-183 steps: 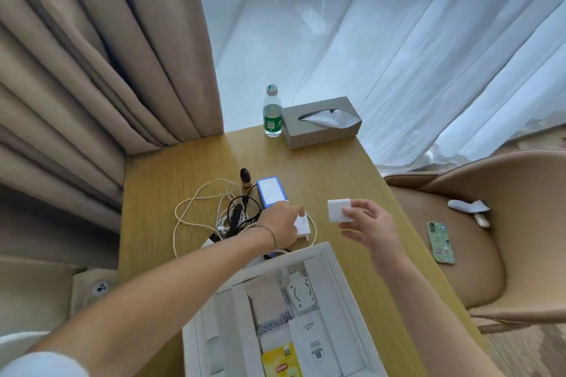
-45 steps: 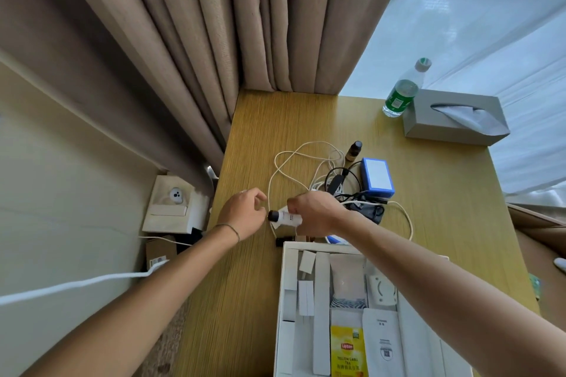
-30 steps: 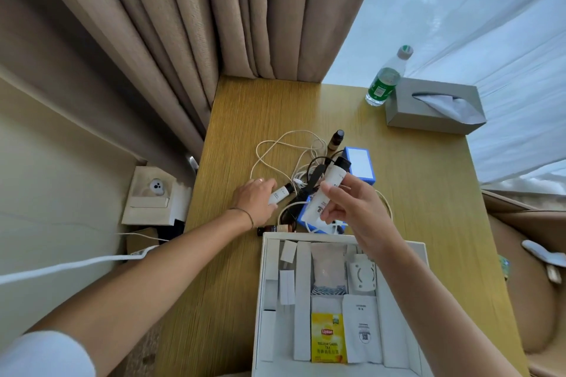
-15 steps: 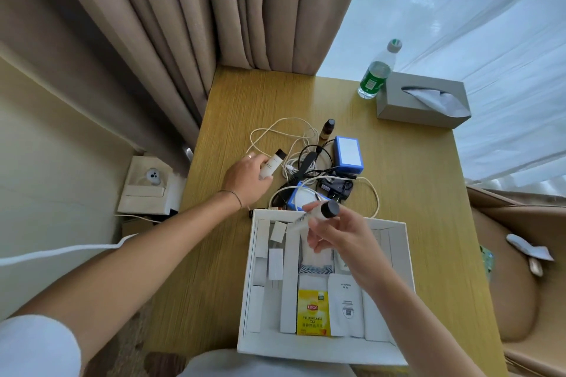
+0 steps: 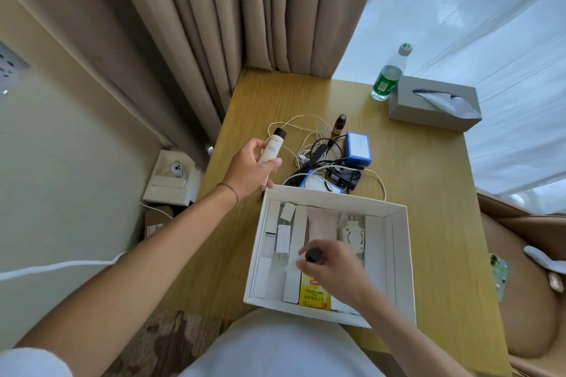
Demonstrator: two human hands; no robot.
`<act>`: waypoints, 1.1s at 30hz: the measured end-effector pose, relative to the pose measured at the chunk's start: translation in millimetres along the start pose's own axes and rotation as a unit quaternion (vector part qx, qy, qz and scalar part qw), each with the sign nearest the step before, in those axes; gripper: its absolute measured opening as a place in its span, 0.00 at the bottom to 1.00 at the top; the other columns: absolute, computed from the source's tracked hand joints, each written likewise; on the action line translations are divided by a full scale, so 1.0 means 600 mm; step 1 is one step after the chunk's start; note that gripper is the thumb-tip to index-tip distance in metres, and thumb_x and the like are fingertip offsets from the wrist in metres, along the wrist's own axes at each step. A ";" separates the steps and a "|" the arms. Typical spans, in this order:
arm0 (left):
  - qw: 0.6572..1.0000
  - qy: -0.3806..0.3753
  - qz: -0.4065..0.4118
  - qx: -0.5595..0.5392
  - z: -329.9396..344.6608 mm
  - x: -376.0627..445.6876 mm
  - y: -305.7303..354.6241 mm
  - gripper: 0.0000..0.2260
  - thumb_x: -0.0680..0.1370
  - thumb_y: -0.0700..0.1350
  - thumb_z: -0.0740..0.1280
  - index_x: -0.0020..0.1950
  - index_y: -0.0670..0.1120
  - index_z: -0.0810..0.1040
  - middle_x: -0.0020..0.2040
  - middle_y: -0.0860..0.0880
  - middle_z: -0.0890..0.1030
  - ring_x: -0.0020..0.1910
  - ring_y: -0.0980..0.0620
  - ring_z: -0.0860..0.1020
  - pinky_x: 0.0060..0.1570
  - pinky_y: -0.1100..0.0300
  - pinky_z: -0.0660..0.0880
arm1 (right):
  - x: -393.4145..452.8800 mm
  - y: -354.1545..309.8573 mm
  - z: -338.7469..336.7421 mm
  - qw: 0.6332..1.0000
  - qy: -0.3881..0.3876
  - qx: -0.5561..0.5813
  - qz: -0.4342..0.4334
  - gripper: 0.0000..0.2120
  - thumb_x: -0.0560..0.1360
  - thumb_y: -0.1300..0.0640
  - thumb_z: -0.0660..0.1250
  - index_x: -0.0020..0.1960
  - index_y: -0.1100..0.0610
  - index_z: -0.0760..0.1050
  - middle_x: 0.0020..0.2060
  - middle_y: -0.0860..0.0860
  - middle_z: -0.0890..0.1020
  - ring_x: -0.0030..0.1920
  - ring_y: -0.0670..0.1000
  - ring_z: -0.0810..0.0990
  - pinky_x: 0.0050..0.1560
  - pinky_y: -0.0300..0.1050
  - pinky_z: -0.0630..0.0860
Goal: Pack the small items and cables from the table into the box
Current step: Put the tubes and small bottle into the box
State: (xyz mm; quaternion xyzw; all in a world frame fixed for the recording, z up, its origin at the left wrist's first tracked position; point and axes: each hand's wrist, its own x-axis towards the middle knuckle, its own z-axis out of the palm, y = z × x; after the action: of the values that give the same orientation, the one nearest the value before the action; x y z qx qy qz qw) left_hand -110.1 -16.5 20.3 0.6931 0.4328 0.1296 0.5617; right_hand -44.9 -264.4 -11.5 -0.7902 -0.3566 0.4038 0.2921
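wooden table (image 5: 428, 180), beige curtains (image 5: 232, 24) — sheer drapes (image 5: 490, 24)

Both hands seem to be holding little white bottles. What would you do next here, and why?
Probably lower the right hand and let go of its black-capped bottle in the white box, since it already hovers over the compartments. The left hand holds its bottle outside the box, so that one likely follows.

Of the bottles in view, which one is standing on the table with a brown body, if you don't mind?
The small brown dropper bottle beside the white cables. The two white black-capped tubes are in the hands; the green-labelled water bottle is clear.
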 end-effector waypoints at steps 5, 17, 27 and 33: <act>1.000 0.020 -0.013 -0.008 -0.010 -0.055 -0.016 0.15 0.79 0.43 0.70 0.62 0.48 0.70 0.46 0.43 0.84 0.23 0.61 0.75 0.24 0.67 0.71 | -0.006 0.007 0.036 0.989 0.025 -0.135 -0.062 0.15 0.73 0.45 0.68 0.51 0.54 0.85 0.35 0.48 0.85 0.37 0.47 0.82 0.39 0.43 0.81; 0.998 0.062 -0.016 -0.008 -0.039 -0.157 -0.046 0.15 0.79 0.44 0.69 0.65 0.49 0.71 0.40 0.47 0.79 0.24 0.62 0.74 0.26 0.66 0.72 | -0.005 0.013 0.071 0.984 -0.010 -0.160 -0.079 0.13 0.73 0.50 0.69 0.47 0.58 0.85 0.38 0.53 0.87 0.36 0.52 0.84 0.40 0.49 0.84; 0.997 0.081 -0.017 -0.004 -0.045 -0.198 -0.064 0.15 0.79 0.45 0.69 0.63 0.51 0.71 0.39 0.47 0.79 0.24 0.62 0.74 0.26 0.67 0.72 | -0.003 0.011 0.083 0.968 -0.019 -0.241 -0.068 0.17 0.67 0.40 0.77 0.45 0.48 0.75 0.34 0.43 0.80 0.34 0.43 0.78 0.33 0.41 0.77; 0.998 0.063 -0.030 0.006 -0.038 -0.206 -0.064 0.13 0.78 0.47 0.69 0.61 0.55 0.72 0.36 0.49 0.80 0.26 0.55 0.75 0.29 0.60 0.75 | 0.040 -0.001 0.087 0.971 -0.159 -0.177 -0.021 0.17 0.67 0.45 0.81 0.42 0.54 0.78 0.30 0.47 0.86 0.33 0.45 0.85 0.41 0.44 0.83</act>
State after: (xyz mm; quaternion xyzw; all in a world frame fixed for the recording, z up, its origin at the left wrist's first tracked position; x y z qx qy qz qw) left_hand -215.9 -94.0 31.6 0.6736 0.4887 0.1533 0.5329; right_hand -79.0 -235.9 -47.5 -0.7471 -0.4808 0.4487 0.0959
